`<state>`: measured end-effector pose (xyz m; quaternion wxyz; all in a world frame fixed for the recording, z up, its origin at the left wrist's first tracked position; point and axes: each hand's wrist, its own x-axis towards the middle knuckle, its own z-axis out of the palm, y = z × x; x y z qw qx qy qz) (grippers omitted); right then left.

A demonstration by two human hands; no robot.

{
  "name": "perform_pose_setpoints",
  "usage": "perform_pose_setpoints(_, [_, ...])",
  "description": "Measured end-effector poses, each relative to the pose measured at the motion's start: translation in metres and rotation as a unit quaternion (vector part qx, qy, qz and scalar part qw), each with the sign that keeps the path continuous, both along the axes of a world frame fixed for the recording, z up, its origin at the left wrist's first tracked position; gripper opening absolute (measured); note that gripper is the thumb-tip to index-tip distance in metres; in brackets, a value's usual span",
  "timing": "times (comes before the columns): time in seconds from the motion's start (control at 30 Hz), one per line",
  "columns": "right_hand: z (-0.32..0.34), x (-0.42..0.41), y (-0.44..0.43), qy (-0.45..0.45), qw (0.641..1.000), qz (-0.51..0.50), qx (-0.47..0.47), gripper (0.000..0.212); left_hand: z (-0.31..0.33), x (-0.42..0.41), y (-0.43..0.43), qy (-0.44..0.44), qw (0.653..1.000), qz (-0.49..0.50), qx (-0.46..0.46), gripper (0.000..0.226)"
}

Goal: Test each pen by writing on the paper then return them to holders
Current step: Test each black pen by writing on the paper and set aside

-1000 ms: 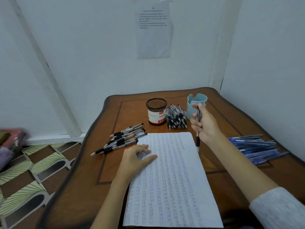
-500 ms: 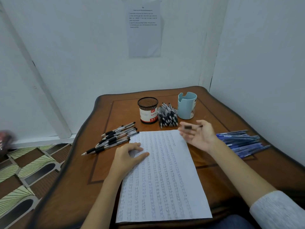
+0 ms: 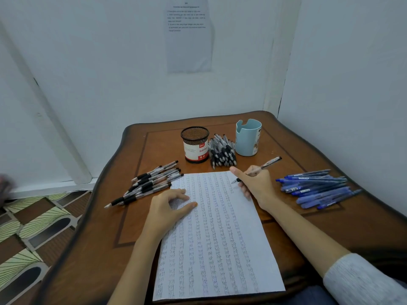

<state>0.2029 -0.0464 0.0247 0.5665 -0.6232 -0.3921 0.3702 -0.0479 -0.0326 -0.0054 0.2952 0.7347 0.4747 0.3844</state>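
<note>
Right hand [image 3: 255, 183] fingers now closed on a pen [image 3: 258, 170] in writing grip, tip lowered to the paper's [image 3: 215, 238] far right corner, left hand [image 3: 169, 208] still flat on paper, holders [image 3: 247, 137] unmoved by the desk's far edge.

Print on wall notice [image 3: 189, 34] too small to read; handwriting on paper [image 3: 217, 234] illegible; blurred reddish shape [image 3: 5, 186] cut off at left edge; right sleeve [image 3: 363, 280] cropped at corner; pen [image 3: 257, 170] partly hidden inside right hand [image 3: 255, 183].
</note>
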Motion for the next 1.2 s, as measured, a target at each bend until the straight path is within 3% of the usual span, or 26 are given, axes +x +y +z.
perform_pose_setpoints(0.2, [-0.009, -0.004, 0.005, -0.109, 0.994, -0.027, -0.001, 0.037, -0.001, -0.001, 0.002, 0.015, 1.0, 0.006, 0.0, 0.027])
perform_pose_setpoints(0.47, [-0.017, -0.005, 0.006, -0.151, 0.987, -0.03, 0.052, 0.03, -0.002, 0.0, 0.003, 0.035, 0.999, 0.008, 0.011, 0.026])
perform_pose_setpoints(1.2, [-0.014, -0.005, 0.005, -0.146, 0.988, 0.012, 0.048, 0.041, -0.003, 0.001, 0.0, 0.036, 0.999, -0.001, 0.003, 0.023])
